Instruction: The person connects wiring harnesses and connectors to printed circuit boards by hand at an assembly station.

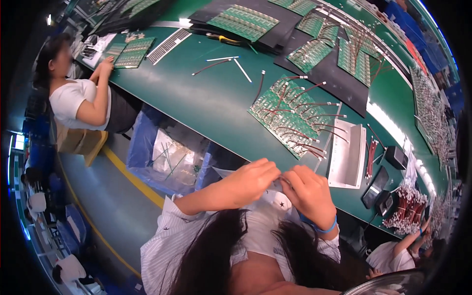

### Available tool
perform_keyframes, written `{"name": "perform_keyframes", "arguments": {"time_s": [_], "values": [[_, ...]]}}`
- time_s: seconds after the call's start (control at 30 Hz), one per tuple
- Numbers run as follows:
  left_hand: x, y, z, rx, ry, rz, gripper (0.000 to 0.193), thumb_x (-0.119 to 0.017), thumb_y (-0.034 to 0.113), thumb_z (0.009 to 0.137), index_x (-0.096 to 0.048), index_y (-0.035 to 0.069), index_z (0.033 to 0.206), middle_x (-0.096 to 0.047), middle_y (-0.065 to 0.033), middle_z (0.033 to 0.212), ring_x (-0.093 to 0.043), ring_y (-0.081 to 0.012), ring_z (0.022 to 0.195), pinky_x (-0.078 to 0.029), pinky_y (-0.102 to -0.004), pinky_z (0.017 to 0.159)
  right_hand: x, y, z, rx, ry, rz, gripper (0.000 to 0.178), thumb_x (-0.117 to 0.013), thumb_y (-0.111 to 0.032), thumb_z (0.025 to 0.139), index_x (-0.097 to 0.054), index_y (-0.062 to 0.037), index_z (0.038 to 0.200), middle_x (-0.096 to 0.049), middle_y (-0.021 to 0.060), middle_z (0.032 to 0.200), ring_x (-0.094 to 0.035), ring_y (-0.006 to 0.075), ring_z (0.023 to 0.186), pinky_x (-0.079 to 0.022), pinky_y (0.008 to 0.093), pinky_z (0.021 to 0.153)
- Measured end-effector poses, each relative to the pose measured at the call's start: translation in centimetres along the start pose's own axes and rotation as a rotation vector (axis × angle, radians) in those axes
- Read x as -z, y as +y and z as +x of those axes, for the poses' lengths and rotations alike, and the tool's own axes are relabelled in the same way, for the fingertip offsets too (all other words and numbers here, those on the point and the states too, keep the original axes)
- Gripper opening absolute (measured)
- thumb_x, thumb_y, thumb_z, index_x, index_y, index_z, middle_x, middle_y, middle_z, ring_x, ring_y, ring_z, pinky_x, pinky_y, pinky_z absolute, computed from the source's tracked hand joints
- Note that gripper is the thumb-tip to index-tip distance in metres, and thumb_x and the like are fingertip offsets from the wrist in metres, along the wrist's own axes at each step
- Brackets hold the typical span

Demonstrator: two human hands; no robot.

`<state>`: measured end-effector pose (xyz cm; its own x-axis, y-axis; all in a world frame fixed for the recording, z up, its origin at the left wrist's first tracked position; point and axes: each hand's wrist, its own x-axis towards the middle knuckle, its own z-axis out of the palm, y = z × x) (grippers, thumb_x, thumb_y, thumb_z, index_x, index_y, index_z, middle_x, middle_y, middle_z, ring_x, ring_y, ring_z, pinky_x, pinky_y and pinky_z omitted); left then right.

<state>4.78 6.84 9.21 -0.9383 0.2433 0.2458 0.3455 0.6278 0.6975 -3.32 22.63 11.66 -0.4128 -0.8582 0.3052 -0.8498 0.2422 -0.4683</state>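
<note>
My left hand (pixel 253 181) and my right hand (pixel 309 192) meet at the near edge of the green bench. Both have their fingertips pinched together. Whatever lies between them is too small to make out. Just beyond my hands sits a green circuit board panel (pixel 271 121), with several dark red wire leads (pixel 322 104) ending in white plugs standing up from it. To the right of the panel is a white rectangular tray (pixel 350 155). A blue band circles my right wrist.
Black mats (pixel 354 93) at the back carry more circuit board panels (pixel 243 22). Yellow-black pliers (pixel 223 39) and thin white strips (pixel 243 69) lie farther off. Wire bundles (pixel 408 209) are at the right. A lined blue bin (pixel 142 145) stands below left; a co-worker (pixel 81 101) sits beyond.
</note>
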Motion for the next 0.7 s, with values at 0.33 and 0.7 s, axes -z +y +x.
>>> {"name": "perform_keyframes", "arguments": {"time_s": [0.33,0.7], "values": [[-0.9,0.8,0.4,-0.113,-0.038,0.259,0.017,-0.053,0.002,0.059,-0.044,0.002,0.073,-0.045,-0.0105,0.075,-0.047,-0.0224,0.074,-0.042,-0.0296,0.067,1.1,0.7,-1.1,0.114,-0.162,-0.186,0.015,-0.058,-0.008,0.067,-0.044,-0.0068,0.062,-0.039,0.0040,0.058,-0.046,0.0177,0.053,-0.037,0.0294,0.043],[-3.3,-0.4,0.0,-0.251,0.201,0.454,0.014,-0.056,0.010,0.062,-0.043,0.006,0.064,-0.043,-0.0038,0.061,-0.045,-0.0166,0.057,-0.039,-0.0271,0.052,0.5,-0.4,-2.0,0.185,-0.152,-0.290,0.020,-0.054,-0.002,0.058,-0.053,0.0046,0.077,-0.040,0.0068,0.066,-0.047,0.0165,0.055,-0.039,0.0277,0.046]]}}
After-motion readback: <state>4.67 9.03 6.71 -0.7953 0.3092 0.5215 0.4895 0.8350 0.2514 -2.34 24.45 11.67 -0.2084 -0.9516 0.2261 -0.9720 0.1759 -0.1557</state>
